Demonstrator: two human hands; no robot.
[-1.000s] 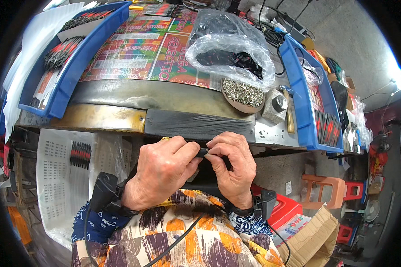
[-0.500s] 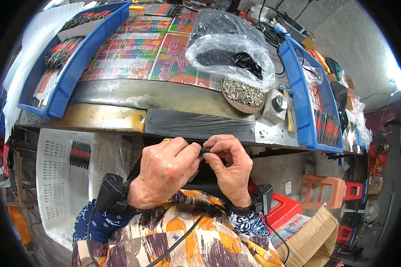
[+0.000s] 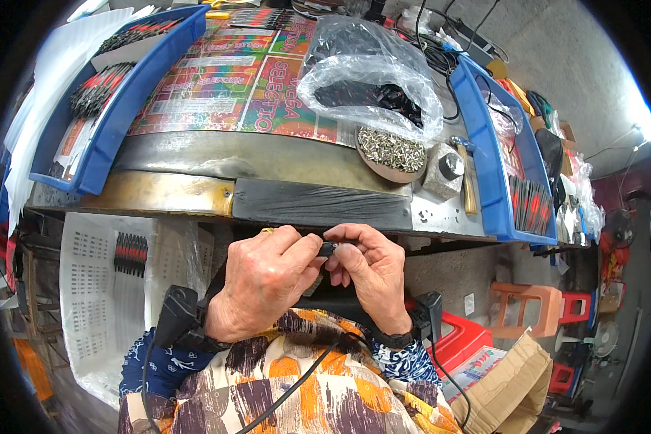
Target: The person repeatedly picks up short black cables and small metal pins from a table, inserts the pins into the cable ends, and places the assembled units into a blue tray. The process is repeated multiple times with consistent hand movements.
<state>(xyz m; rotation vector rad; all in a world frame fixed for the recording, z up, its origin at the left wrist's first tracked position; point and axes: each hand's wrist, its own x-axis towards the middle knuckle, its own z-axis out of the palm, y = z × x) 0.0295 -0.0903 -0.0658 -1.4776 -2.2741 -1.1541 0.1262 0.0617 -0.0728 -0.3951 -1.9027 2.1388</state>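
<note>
In front of the bench edge, my left hand (image 3: 264, 278) pinches a small black part (image 3: 328, 249) between thumb and fingertips. My right hand (image 3: 372, 275) meets it from the other side, its thumb and curled fingers closed around the part's right end, where a tiny pale spot shows. My fingers cover most of the part, so its exact kind stays hidden. Just beyond them, on the bench, are a round dish of small metal rivet-like pieces (image 3: 392, 150) and an open clear plastic bag (image 3: 372, 79) with black parts inside.
A metal block (image 3: 443, 173) and a hammer (image 3: 468, 181) lie beside the dish. Blue trays (image 3: 98, 155) with black-and-red pieces flank the bench at left; another blue tray (image 3: 493, 195) stands right. Below left is a white basket (image 3: 98, 311); below right, a cardboard box (image 3: 510, 383).
My right hand has shifted slightly left and down, and its index finger now arches above the black part. The left hand stays nearly in place, still pinching it.
</note>
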